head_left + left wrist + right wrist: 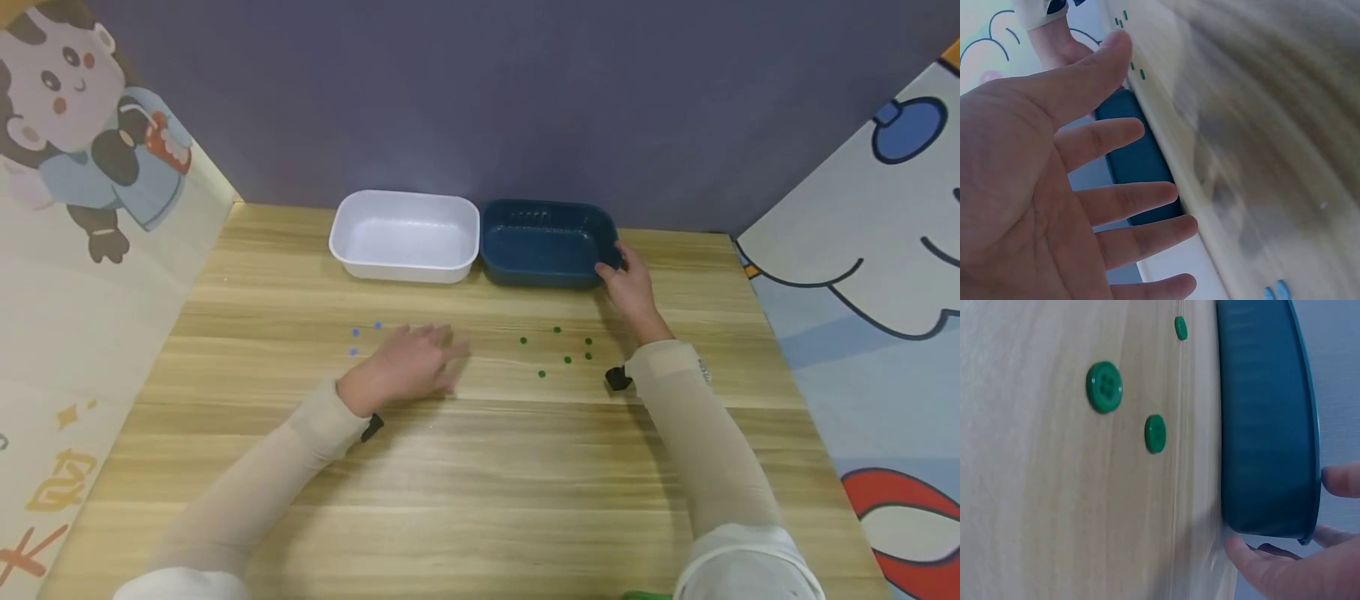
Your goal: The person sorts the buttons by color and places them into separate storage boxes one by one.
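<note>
My left hand [411, 363], blurred, is over the table with its fingers spread; in the left wrist view the palm [1010, 181] holds nothing. Close by its far side are several small blue buttons [356, 332]. The right hand [632, 287] grips the right end of a dark blue plastic tub [551, 275], its thumb at the rim. From the right wrist, the tub's side wall [1266, 425] shows with fingertips at its rim and base. Several green buttons [1104, 387] with holes lie scattered on the table in front of this tub.
A white tub [405, 272] stands directly left of the dark blue one, both close to the grey back wall [480, 92]. Side walls with cartoon pictures bound the wooden table [480, 500]. Something green [647, 595] shows at the bottom edge.
</note>
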Available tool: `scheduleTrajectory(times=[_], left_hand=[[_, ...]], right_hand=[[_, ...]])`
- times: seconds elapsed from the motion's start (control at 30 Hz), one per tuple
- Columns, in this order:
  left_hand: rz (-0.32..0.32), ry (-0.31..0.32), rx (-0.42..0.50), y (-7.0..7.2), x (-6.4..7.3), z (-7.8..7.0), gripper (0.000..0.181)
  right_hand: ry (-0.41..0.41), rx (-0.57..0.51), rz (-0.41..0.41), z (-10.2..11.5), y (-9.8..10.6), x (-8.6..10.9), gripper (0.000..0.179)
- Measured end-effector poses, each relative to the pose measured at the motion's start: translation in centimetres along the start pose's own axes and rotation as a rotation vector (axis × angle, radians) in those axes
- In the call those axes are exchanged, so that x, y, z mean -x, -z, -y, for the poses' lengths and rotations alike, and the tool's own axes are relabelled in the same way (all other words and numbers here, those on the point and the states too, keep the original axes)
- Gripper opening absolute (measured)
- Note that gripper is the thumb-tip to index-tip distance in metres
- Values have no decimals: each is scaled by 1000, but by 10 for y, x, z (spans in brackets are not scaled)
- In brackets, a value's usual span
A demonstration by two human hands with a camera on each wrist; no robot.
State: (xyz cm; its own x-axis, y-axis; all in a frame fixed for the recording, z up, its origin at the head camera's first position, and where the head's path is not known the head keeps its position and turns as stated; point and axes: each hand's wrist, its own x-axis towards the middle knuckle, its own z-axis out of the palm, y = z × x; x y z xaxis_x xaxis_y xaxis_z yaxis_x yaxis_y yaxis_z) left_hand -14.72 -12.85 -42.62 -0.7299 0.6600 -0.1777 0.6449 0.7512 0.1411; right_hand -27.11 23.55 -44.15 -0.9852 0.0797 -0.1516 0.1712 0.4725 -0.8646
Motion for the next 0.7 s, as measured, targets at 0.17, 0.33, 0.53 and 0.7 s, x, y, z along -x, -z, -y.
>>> scheduleTrajectory(times=[0.17, 0.33, 0.53, 0.7], left_hand=[[11, 16, -9, -6, 2, 0, 70], [29, 33, -6, -10, 2, 1, 71], [-117, -37, 56, -13, 7, 8, 62], [-219, -2, 112, -10, 15, 26, 60]], right_hand=[[-10, 9, 9, -2, -1, -3, 69], [-25, 10, 0, -4, -2, -6, 70], [-43, -9, -8, -6, -3, -8, 71], [-46, -24, -10, -4, -3, -8, 71]])
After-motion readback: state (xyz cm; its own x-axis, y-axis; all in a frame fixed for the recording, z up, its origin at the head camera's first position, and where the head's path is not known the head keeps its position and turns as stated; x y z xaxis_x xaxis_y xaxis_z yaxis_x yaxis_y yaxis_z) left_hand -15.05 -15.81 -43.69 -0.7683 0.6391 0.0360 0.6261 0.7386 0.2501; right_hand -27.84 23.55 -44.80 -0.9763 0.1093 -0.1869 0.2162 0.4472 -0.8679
